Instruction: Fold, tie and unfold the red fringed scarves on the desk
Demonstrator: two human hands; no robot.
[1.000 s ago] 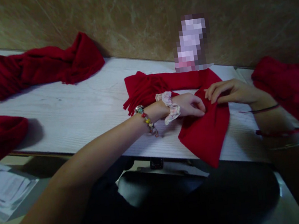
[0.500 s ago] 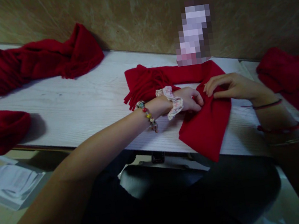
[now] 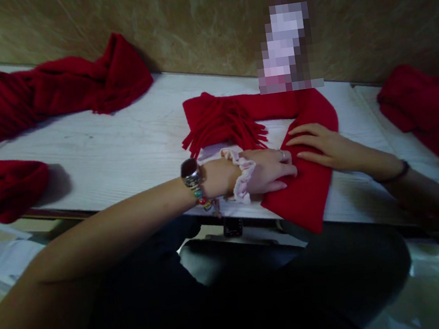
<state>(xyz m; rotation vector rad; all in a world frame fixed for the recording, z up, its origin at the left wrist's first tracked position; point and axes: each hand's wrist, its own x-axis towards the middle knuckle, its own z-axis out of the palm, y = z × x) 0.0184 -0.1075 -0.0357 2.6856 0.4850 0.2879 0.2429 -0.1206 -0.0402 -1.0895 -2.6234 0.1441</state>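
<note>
A red fringed scarf (image 3: 303, 202) lies bent on the white table, its far part running left to a bunch of tassels (image 3: 234, 122). My left hand (image 3: 271, 169) rests palm down on the left edge of its near part, fingers slightly bent and apart. It wears a ring, with a scrunchie, a watch and a beaded bracelet at the wrist. From the right, my right hand (image 3: 324, 146) lies on the same part with its fingers stretched out flat. The scarf's near corner hangs past the table edge.
More red scarves lie at the far left (image 3: 67, 87), the near left (image 3: 4, 187) and the right (image 3: 434, 109). A blurred upright object (image 3: 284, 42) stands at the wall behind the scarf. The white table (image 3: 120, 145) ends just before my knees.
My left hand has moved nearer to me and turned palm down. My right hand has gone from bent fingers at the scarf to lying flat, slightly lower. The scarf's tassels now show more.
</note>
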